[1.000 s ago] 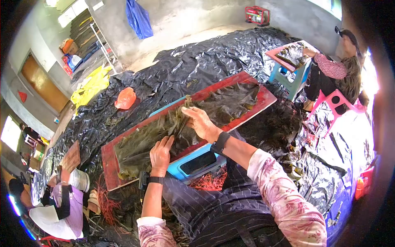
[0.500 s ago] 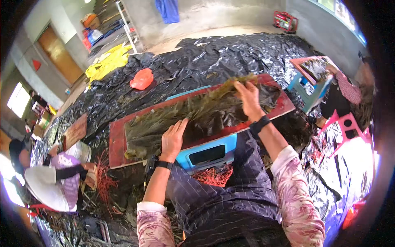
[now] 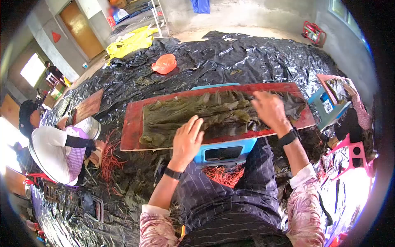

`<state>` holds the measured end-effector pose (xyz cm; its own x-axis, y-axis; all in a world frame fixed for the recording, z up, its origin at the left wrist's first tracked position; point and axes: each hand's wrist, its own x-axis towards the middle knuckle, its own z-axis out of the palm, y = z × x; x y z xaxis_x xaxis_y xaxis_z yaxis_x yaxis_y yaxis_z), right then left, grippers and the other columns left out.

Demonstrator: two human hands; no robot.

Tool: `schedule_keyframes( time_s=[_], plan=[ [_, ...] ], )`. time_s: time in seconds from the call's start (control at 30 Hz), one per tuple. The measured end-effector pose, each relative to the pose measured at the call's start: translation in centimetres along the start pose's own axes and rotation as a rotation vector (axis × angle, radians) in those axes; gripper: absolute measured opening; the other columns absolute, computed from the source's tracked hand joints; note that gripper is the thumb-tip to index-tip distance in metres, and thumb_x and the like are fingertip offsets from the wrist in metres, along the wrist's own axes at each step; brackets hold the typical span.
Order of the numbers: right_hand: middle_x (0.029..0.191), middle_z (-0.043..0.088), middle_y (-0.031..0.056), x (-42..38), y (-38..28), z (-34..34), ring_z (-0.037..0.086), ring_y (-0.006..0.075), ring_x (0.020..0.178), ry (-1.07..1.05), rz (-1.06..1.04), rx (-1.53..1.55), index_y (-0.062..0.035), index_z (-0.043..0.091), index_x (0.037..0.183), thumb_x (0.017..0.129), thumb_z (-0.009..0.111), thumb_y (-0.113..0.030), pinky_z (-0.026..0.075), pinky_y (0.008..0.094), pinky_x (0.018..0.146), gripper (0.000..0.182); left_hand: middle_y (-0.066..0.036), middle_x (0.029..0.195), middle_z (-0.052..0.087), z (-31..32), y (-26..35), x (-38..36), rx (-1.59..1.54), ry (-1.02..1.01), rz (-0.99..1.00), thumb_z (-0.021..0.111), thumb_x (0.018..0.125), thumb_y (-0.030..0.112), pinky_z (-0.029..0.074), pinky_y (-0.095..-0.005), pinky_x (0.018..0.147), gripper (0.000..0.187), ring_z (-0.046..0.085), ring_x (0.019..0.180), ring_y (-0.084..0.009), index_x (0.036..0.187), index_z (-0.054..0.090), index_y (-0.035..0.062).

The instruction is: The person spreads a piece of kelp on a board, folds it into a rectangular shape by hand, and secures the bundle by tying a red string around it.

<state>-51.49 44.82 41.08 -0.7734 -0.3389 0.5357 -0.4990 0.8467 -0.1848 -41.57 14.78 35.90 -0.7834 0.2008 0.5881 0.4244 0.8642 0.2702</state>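
Observation:
A stack of wide, dark brown-green kelp strips (image 3: 214, 108) lies lengthwise along a red board (image 3: 132, 123). The board rests across a blue plastic stool (image 3: 247, 147) in front of my knees. My left hand (image 3: 187, 142) is over the near edge of the kelp, its fingers stretched out and nothing gripped in them. Toward the right end of the stack, my right hand (image 3: 269, 111) has its bent fingers at the kelp's far edge. It is smeared by motion, and I cannot tell whether it pinches the kelp.
Red cords (image 3: 224, 175) lie beneath the stool. On the left sits a person (image 3: 51, 148) with a wooden board (image 3: 88, 108) and a white bucket (image 3: 91, 128). At right, another person's sleeve (image 3: 362, 113) shows beside a blue-green stool (image 3: 329, 109). Black plastic sheeting (image 3: 214, 57) covers the floor.
The raised kelp edge has come down and lies flatter on the board. My right hand has moved down with it. The head view has turned slightly left.

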Motion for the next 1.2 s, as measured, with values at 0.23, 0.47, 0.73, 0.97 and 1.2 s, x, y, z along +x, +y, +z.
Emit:
schedule_keyframes(
  time_s=[0.23, 0.47, 0.73, 0.97, 1.2],
  plan=[
    [0.137, 0.052, 0.0051, 4.7, -14.7, 8.5, 0.055, 0.0252, 0.120, -0.071, -0.688, 0.238, -0.0112, 0.052, 0.132, 0.082, 0.054, -0.006, 0.048, 0.0385, 0.097, 0.050, -0.015, 0.136, 0.051, -6.9, -7.0, -5.8, 0.241, 0.141, -0.456, 0.061, 0.083, -0.002, 0.041, -0.0433, 0.102, 0.052, 0.049, 0.122, -0.0358, 0.133, 0.053, 0.0083],
    [0.150, 0.040, 0.0036, 8.6, -24.8, 18.0, 0.043, 0.0293, 0.133, -0.392, -0.759, 0.287, -0.0141, 0.043, 0.142, 0.087, 0.052, -0.012, 0.042, 0.0415, 0.106, 0.056, -0.015, 0.113, 0.060, -6.6, -11.3, -8.8, 0.163, 0.154, -0.353, 0.062, 0.087, 0.000, 0.050, -0.0437, 0.080, 0.023, 0.059, 0.098, -0.0355, 0.109, 0.064, 0.0035],
    [0.157, 0.030, -0.0029, 9.9, -23.9, 22.4, 0.027, 0.0227, 0.144, -0.636, -0.564, 0.115, -0.0213, 0.035, 0.148, 0.100, 0.038, -0.032, 0.022, 0.0546, 0.114, 0.049, -0.015, 0.098, 0.061, -7.0, -10.7, -11.4, 0.164, 0.181, -0.348, 0.061, 0.087, -0.001, 0.050, -0.0403, 0.078, 0.018, 0.059, 0.090, -0.0346, 0.105, 0.065, 0.0013],
    [0.156, 0.028, -0.0033, 10.5, -23.4, 22.4, 0.029, 0.0255, 0.142, -0.616, -0.468, 0.032, -0.0212, 0.033, 0.149, 0.102, 0.038, -0.035, 0.021, 0.0604, 0.113, 0.049, -0.015, 0.097, 0.062, -7.5, -9.8, -11.6, 0.173, 0.134, -0.325, 0.062, 0.087, -0.001, 0.050, -0.0418, 0.078, 0.017, 0.059, 0.091, -0.0355, 0.104, 0.064, -0.0005],
    [0.154, 0.034, 0.0025, 9.1, -22.4, 20.0, 0.026, 0.0278, 0.143, -0.398, -0.533, -0.024, -0.0162, 0.039, 0.146, 0.098, 0.045, -0.037, 0.018, 0.0618, 0.114, 0.053, -0.022, 0.129, 0.054, -9.7, -9.0, -9.4, 0.207, 0.168, -0.358, 0.057, 0.093, 0.014, 0.041, -0.0481, 0.101, 0.034, 0.050, 0.122, -0.0405, 0.123, 0.057, -0.0026]
  ],
)
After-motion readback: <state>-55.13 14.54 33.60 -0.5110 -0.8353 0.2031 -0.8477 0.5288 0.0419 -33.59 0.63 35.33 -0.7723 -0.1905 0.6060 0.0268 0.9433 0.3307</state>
